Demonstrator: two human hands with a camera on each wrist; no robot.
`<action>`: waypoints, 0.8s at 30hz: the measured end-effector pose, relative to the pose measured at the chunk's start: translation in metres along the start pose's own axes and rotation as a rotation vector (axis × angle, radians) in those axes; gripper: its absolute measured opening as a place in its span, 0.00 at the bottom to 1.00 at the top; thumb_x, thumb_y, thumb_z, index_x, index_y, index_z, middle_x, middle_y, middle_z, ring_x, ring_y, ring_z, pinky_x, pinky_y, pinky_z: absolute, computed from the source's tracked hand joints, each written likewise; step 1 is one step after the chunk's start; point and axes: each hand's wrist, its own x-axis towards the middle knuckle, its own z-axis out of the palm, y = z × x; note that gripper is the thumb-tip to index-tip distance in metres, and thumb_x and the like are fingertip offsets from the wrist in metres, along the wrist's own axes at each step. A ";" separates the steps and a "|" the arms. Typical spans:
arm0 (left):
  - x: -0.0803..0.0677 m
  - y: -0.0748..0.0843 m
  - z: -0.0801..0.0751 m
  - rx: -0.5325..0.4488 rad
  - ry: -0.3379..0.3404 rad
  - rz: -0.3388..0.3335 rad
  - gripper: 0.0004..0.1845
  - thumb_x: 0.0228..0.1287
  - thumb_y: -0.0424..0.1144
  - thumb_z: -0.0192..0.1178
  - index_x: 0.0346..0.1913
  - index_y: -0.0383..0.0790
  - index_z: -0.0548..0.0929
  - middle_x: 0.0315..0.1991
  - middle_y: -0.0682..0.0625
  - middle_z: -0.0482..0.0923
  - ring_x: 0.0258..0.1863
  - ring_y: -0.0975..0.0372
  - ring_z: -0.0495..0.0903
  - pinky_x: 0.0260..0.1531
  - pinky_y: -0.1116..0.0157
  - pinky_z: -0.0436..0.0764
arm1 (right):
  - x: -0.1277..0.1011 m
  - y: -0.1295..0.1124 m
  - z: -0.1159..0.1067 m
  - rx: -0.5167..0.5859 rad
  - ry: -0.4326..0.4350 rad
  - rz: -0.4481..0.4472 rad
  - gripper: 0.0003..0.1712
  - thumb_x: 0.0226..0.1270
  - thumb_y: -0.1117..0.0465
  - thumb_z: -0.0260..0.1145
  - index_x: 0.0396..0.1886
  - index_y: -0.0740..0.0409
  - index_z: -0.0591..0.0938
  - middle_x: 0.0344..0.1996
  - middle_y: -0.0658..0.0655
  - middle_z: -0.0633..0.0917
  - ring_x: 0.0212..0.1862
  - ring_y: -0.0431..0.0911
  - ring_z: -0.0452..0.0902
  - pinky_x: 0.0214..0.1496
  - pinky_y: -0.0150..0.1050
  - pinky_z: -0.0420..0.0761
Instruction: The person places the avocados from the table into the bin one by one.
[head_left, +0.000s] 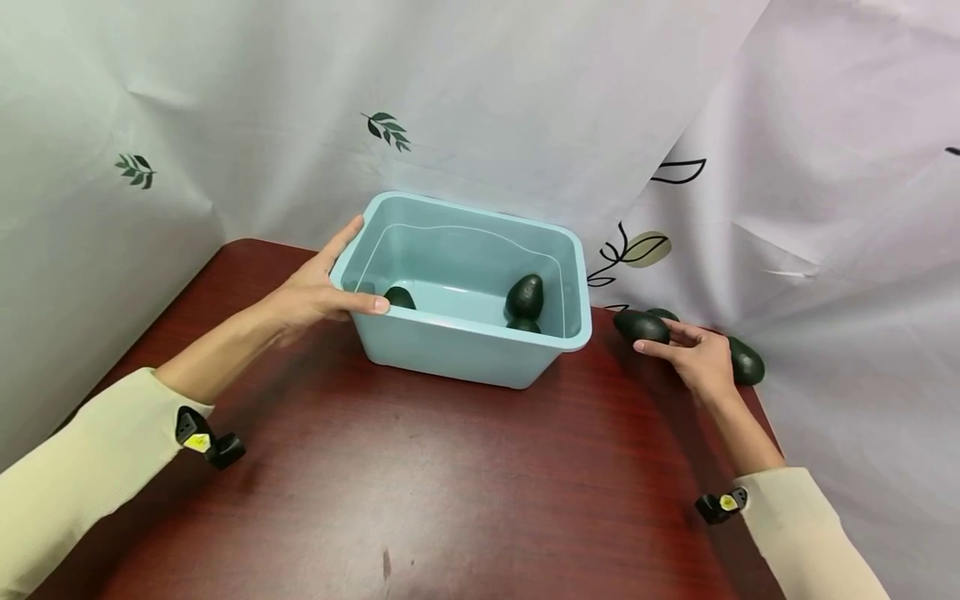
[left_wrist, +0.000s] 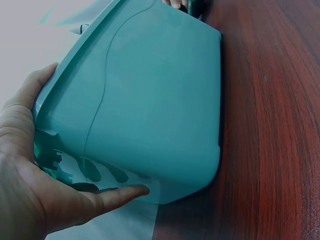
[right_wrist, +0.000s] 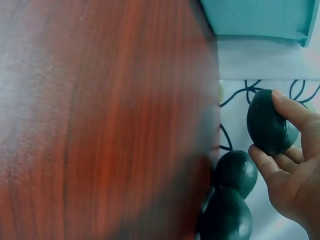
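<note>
**Right hand on an avocado, left hand steadying the tub**

The right hand (head_left: pixel 701 357) has its fingers and thumb curled round a dark green avocado (head_left: pixel 641 327) at the far right edge of the table (head_left: pixel 420 492) — the wrist view shows the fruit pinched between thumb and fingertips (right_wrist: pixel 290 107), close against the patterned white curtain (head_left: pixel 825 208). Just beside that hand lie more avocados: one partly hidden behind the held fruit (head_left: pixel 663 314) and one behind the wrist (head_left: pixel 747 362), both on the table near the curtain.

The left hand (head_left: pixel 318 287) clasps the near-left corner of a light blue plastic tub (head_left: pixel 457 350) — thumb (head_left: pixel 363 304) laid along the front rim, fingers stretched up the left end wall. The tub stands upright at the back of the dark red wooden table, well apart from the right hand's fruit. Inside it are avocados: one at the left end (head_left: pixel 399 297), and one standing upright at the right end (head_left: pixel 524 295) with another low beside it (head_left: pixel 523 325). Both arms wear pale cream sleeves (head_left: pixel 82 467).
</note>
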 end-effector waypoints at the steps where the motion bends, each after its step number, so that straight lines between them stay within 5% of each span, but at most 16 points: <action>1: 0.000 0.000 0.000 -0.004 -0.003 -0.001 0.69 0.67 0.35 0.79 0.92 0.80 0.39 0.92 0.50 0.50 0.79 0.41 0.68 0.59 0.55 0.87 | 0.001 -0.001 -0.001 -0.002 0.007 0.004 0.48 0.62 0.41 0.89 0.79 0.50 0.84 0.72 0.60 0.87 0.55 0.25 0.78 0.53 0.19 0.76; 8: 0.000 0.000 -0.001 -0.001 -0.015 -0.011 0.69 0.67 0.36 0.78 0.91 0.81 0.38 0.92 0.50 0.49 0.80 0.41 0.66 0.59 0.53 0.86 | 0.005 -0.008 -0.006 -0.009 0.041 0.029 0.51 0.61 0.37 0.88 0.81 0.50 0.82 0.73 0.59 0.86 0.57 0.26 0.78 0.56 0.21 0.75; 16: 0.001 0.001 -0.001 0.012 -0.017 -0.011 0.69 0.67 0.37 0.78 0.91 0.81 0.38 0.92 0.50 0.49 0.80 0.41 0.66 0.61 0.51 0.86 | 0.010 -0.020 -0.010 0.127 0.116 0.040 0.49 0.57 0.45 0.92 0.77 0.53 0.85 0.40 0.25 0.86 0.52 0.26 0.82 0.50 0.18 0.80; 24: 0.000 0.001 -0.001 0.004 -0.019 -0.011 0.69 0.68 0.37 0.78 0.92 0.80 0.37 0.93 0.50 0.48 0.80 0.41 0.67 0.61 0.51 0.86 | 0.013 -0.035 -0.020 0.340 0.111 0.002 0.47 0.58 0.57 0.92 0.76 0.63 0.84 0.37 0.30 0.91 0.41 0.28 0.87 0.40 0.23 0.87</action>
